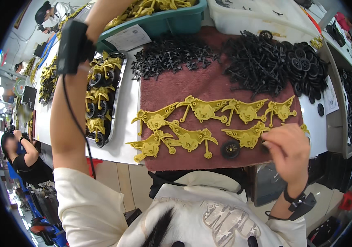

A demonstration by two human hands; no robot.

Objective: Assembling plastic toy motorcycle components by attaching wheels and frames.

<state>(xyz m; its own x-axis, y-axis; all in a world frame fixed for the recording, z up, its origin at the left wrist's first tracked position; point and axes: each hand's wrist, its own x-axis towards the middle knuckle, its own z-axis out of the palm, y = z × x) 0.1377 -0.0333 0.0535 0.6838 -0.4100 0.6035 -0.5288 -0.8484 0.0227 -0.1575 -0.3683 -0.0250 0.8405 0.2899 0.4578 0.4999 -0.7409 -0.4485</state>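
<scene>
My right hand [289,150] is over the right front of a dark red cloth [176,86], its fingers bent into a pinch. A black wheel [265,147] shows at its fingertips, mostly hidden by the hand. Just left of it lies a yellow plastic toy-vehicle frame [246,135], with another black wheel [230,150] flat beside it. Several more yellow frames [204,110] lie in two rows on the cloth. My left arm stretches up past the far left; the left hand [108,14] is cut off by the top edge near a green bin [163,28] of yellow parts, its fingers hidden.
Small black parts [171,55], long black parts [254,61] and black wheels [305,61] are heaped along the back. A metal tray [116,96] of wheeled yellow assemblies stands left. A white bin [258,18] and a grey bin [334,78] border the table. Other people sit at far left.
</scene>
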